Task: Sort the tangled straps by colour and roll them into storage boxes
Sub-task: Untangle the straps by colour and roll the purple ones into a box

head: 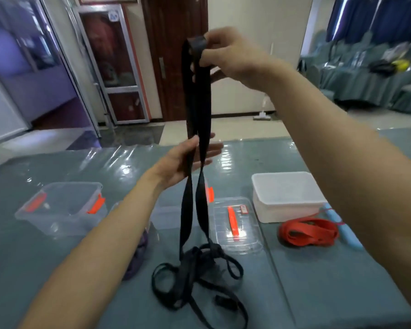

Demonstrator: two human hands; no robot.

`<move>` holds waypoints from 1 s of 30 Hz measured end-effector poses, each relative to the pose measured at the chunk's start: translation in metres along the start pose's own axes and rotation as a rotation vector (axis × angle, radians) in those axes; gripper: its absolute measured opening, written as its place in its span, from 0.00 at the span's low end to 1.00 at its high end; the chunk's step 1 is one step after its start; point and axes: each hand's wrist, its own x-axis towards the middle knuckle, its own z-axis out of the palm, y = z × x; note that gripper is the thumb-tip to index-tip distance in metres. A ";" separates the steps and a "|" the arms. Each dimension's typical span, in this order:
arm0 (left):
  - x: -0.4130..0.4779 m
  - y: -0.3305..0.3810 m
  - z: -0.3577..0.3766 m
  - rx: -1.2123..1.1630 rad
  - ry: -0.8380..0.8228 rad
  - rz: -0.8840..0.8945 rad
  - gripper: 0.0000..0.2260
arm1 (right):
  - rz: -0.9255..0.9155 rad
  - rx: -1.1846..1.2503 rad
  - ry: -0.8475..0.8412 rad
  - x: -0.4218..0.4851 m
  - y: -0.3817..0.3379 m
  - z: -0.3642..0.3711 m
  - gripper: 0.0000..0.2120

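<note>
A black strap hangs doubled from my right hand, which is raised high and pinches its folded top end. Lower down, my left hand holds the two hanging lengths between thumb and fingers. The rest of the black strap lies in a tangled heap on the table near me. A red strap is bundled on the table at the right. A purple strap shows partly behind my left forearm.
A clear box with orange clips stands at the left. A clear lid with an orange clip lies in the middle, a white box to its right. A light blue object lies beside the red strap. The table has a glossy grey-green cover.
</note>
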 end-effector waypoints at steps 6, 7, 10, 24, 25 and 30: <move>-0.006 -0.037 0.002 0.344 -0.007 -0.176 0.19 | 0.047 0.004 0.184 0.008 0.011 -0.013 0.06; -0.012 -0.049 -0.002 0.382 0.025 -0.220 0.19 | 0.087 0.065 0.265 0.006 0.015 -0.017 0.06; -0.029 -0.058 -0.018 0.411 0.205 -0.259 0.21 | 0.290 -0.245 0.366 -0.013 0.046 -0.035 0.06; -0.004 0.076 -0.039 0.701 0.160 -0.118 0.20 | 0.296 0.327 -0.336 -0.060 0.129 0.117 0.18; -0.011 0.077 -0.046 0.627 0.203 -0.085 0.23 | 0.295 0.350 -0.300 -0.052 0.127 0.114 0.16; -0.040 0.005 -0.052 0.183 0.299 0.026 0.37 | 0.221 0.066 -0.420 -0.022 0.096 0.086 0.14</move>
